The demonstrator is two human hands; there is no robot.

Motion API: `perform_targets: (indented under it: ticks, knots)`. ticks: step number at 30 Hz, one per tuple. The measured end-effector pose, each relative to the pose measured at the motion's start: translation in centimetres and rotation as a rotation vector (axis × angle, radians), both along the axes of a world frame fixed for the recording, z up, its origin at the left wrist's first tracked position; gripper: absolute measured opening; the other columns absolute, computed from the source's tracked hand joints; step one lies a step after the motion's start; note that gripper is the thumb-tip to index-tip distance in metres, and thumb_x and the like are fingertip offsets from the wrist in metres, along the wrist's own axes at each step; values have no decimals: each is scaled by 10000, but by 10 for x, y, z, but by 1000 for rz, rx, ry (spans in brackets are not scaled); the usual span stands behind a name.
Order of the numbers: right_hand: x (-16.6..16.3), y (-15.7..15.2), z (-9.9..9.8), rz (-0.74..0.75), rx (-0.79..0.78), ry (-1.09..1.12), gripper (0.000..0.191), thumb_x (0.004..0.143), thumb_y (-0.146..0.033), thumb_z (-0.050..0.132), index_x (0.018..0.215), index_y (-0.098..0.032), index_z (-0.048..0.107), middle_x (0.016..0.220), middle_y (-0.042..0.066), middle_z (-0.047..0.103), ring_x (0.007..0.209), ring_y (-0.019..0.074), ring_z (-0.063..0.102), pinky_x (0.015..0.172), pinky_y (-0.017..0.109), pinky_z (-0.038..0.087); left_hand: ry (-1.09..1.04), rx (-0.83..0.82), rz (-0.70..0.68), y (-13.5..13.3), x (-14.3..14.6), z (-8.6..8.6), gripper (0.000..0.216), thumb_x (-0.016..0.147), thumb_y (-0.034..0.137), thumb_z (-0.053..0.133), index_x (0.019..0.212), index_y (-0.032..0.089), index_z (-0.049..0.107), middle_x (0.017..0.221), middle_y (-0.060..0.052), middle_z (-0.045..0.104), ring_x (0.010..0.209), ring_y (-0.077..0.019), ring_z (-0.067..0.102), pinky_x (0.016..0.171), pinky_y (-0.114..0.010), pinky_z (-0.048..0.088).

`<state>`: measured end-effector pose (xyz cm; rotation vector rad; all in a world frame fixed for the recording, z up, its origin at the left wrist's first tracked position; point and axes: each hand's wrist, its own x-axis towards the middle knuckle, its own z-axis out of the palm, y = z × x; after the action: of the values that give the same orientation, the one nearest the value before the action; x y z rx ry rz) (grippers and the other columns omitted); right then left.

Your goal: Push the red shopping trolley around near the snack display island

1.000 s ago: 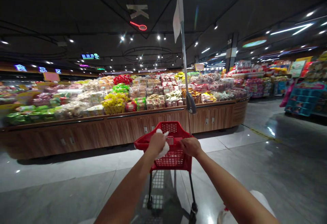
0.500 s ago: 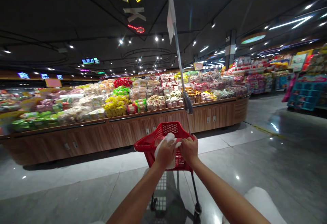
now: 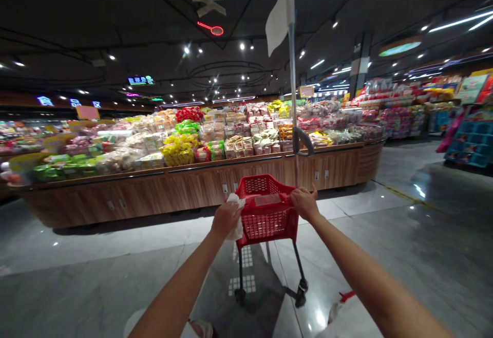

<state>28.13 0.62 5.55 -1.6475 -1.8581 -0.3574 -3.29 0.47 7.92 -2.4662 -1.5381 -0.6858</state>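
the left hand (image 3: 225, 220) grips a white cloth (image 3: 236, 226) at the left of the red cart (image 3: 267, 226); the right hand (image 3: 306, 204) has its fingers (image 3: 298, 198) around the handle (image 3: 268, 201) at right.

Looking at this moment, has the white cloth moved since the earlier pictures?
Yes: against the wooden counter, the white cloth has moved left, to the left end of the red cart's handle.
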Motion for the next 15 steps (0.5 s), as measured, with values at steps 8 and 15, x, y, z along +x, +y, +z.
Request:
perform_targets:
  ticks: [8, 15]
  knots:
    - [-65, -16, 0, 177, -54, -3, 345, 939, -220, 352, 1090, -209, 663, 1299, 80, 594, 1245, 207, 456, 1120, 422, 167, -95, 29, -52, -24, 86, -8, 212, 938, 248, 468, 893, 163, 657, 902, -102, 675, 901, -216, 628, 852, -337, 480]
    - [-71, -37, -14, 160, -79, 267, 376, 940, -289, 328, 902, -239, 699, 1067, 24, 704, 1160, 228, 489, 1089, 491, 120, -370, 36, -210, -30, 106, -21, 275, 932, 313, 459, 780, 190, 651, 816, -51, 688, 790, -161, 625, 758, -273, 490]
